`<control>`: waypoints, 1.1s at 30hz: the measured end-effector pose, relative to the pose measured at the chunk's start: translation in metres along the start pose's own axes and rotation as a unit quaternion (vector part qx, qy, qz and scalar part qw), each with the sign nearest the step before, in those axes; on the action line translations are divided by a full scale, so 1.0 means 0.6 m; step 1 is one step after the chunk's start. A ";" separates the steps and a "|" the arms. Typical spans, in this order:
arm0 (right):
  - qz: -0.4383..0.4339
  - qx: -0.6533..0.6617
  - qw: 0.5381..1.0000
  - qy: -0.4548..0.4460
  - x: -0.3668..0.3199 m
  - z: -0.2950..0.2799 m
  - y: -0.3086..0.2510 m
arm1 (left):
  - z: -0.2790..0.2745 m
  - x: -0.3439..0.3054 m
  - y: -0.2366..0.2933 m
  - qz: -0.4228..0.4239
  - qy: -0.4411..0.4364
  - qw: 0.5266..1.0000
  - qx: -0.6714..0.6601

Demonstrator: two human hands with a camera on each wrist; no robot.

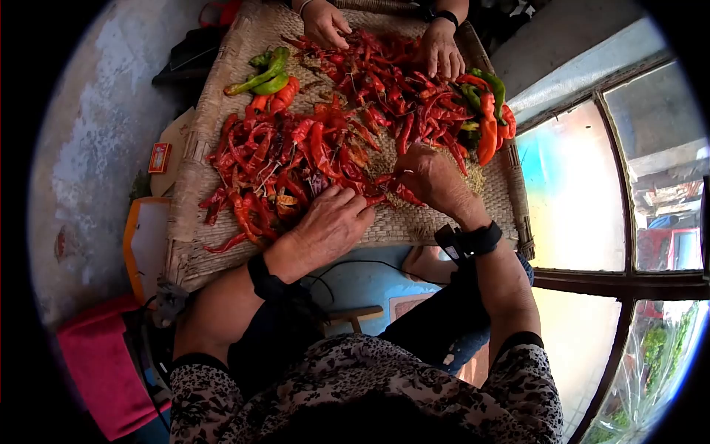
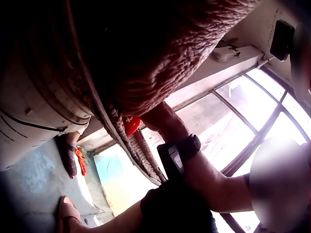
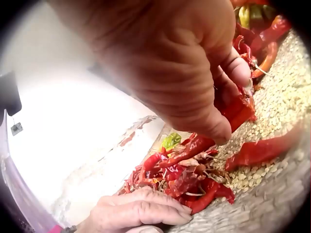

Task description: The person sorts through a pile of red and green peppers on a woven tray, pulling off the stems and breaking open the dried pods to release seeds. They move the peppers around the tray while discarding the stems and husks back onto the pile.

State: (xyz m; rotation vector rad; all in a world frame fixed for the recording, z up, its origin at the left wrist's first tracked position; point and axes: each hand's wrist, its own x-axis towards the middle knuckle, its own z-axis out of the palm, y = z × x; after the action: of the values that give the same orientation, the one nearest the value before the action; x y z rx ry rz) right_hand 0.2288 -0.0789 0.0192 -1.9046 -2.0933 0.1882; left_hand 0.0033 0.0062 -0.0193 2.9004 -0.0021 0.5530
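Observation:
A heap of dried red chili peppers [image 1: 259, 159] covers much of a woven tray [image 1: 196, 196], with pale seeds [image 3: 277, 92] scattered on it. My right hand [image 1: 436, 177] is over the tray's right half; in the right wrist view its thumb and fingers pinch a red chili pepper [image 3: 241, 110]. Another chili [image 3: 262, 151] lies on the seeds just below. My left hand [image 1: 329, 226] rests at the near edge of the heap, fingers stretched out against the chilies [image 3: 206, 194]. In the left wrist view, wrinkled skin fills the top and hides the fingers.
Another person's hands [image 1: 325, 24] reach in at the tray's far side, one touching the chilies. Green peppers [image 1: 270, 72] lie at the far left; green and orange-red peppers [image 1: 488, 133] at the right. A window [image 1: 577, 192] borders the right side, a wall [image 1: 89, 148] the left.

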 end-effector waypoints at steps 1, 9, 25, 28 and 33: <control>-0.002 0.000 1.000 -0.001 0.004 -0.017 0.000 | 0.000 -0.001 0.000 -0.002 0.001 1.000 0.000; 0.175 0.071 0.959 0.213 -0.003 -0.066 0.033 | 0.000 -0.001 0.000 -0.003 -0.011 1.000 -0.004; 0.269 0.325 0.892 0.160 0.000 -0.067 0.041 | 0.000 0.001 0.003 -0.006 -0.012 1.000 0.003; 0.244 0.139 0.912 0.299 0.011 -0.057 0.087 | 0.002 0.002 0.000 -0.002 -0.006 1.000 0.010; 0.056 0.145 0.982 0.111 0.040 0.002 0.009 | 0.001 0.001 0.003 0.010 -0.016 0.999 0.044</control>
State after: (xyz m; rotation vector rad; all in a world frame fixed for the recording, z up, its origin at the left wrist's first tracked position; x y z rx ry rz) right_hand 0.2320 -0.0543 0.0194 -1.7786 -1.7125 0.2763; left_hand 0.0041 0.0043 -0.0190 2.9969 -0.0122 0.5237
